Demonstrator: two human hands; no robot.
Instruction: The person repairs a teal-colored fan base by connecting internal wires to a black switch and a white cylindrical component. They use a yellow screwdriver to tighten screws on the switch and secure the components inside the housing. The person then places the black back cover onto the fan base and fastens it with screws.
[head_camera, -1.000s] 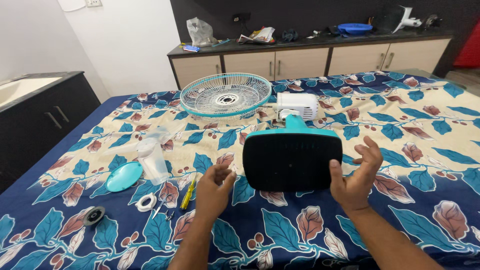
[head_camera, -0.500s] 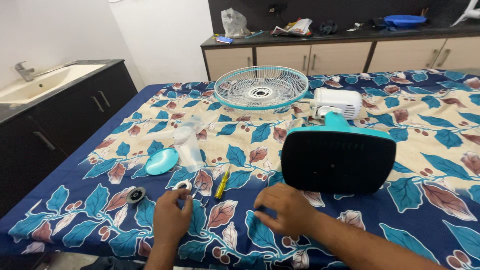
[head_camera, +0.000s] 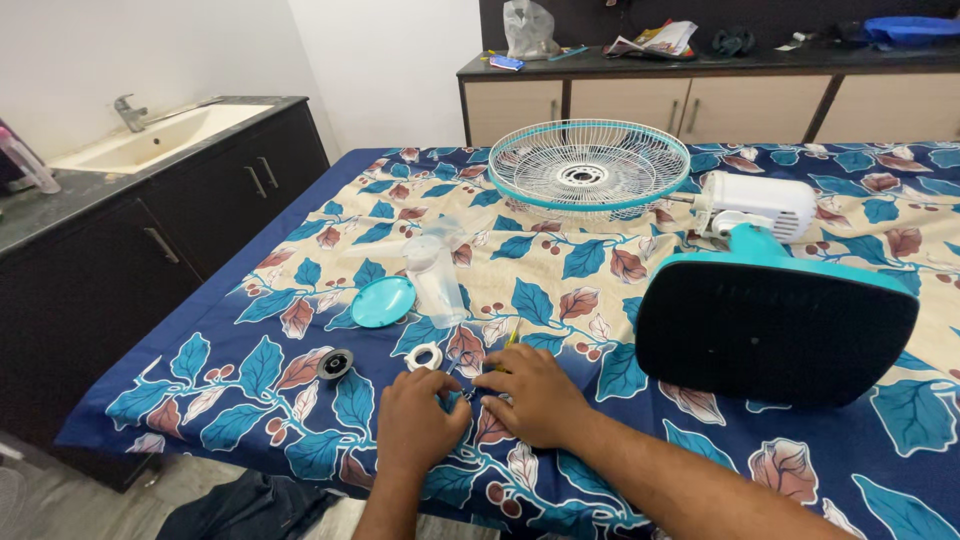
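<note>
Floral cloth: hands now together, left beside right, fingertips meeting near yellow screwdriver; grasp unclear.

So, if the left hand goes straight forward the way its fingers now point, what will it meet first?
Probably the small white ring, which lies on the cloth just beyond the left hand. Farther along that line stands the clear plastic fan blade. Depth is hard to judge here.
</note>
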